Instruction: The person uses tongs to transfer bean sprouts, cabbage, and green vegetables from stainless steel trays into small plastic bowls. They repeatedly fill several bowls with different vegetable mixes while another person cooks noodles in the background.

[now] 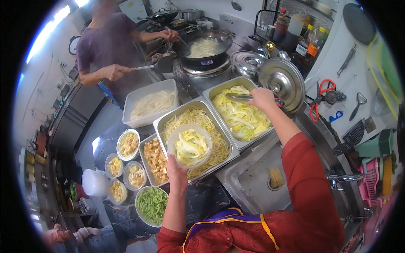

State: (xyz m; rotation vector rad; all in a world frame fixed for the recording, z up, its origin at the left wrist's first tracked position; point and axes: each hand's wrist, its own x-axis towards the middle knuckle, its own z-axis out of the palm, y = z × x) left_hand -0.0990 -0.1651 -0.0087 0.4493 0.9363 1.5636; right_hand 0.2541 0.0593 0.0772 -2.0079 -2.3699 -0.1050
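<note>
My left hand (177, 174) holds a round clear plastic bowl (207, 139) by its near rim, with cut cabbage (190, 145) inside. The bowl is above a steel pan (233, 151) of bean sprouts (218, 142). My right hand (263, 98) grips metal tongs (239, 96), whose tips reach over the cabbage in a second steel pan (250, 145). A smaller pan of diced meat (153, 158) sits left of the sprouts. Several filled plastic bowls (128, 145) and a white bowl of sliced greens (152, 204) stand on the dark counter.
A co-worker (104, 47) holds a spatula (161, 64) by a wok (205, 47) of noodles on the stove. A plastic tub of noodles (150, 104) sits behind the sprouts. Stacked clear containers (95, 182) stand left. To the right are a sink (253, 189), a faucet (345, 177) and hanging scissors (319, 98).
</note>
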